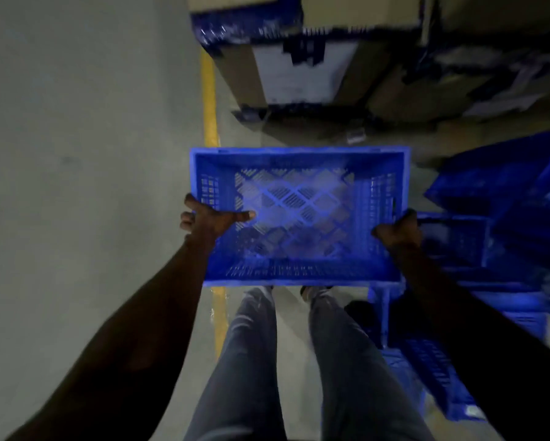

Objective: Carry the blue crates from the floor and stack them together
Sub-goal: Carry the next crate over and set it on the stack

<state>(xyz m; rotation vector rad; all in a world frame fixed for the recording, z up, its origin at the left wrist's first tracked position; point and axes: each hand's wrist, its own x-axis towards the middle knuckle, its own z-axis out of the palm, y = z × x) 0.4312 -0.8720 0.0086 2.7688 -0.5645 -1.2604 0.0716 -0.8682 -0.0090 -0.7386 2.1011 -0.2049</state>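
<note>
An empty blue crate (299,160) with a lattice bottom and slotted walls hangs level in front of me, above the floor. My left hand (208,219) grips its left wall, thumb inside. My right hand (399,230) grips its right wall near the handle slot. More blue crates (502,192) lie tumbled on the floor to the right, some tilted, some beside my right leg (432,358). My legs show below the held crate.
A yellow floor line (210,100) runs forward at the crate's left edge. Grey concrete floor (76,154) spreads to the left. Cardboard boxes with blue tape (299,68) stand ahead on a low stack, with more boxes to their right.
</note>
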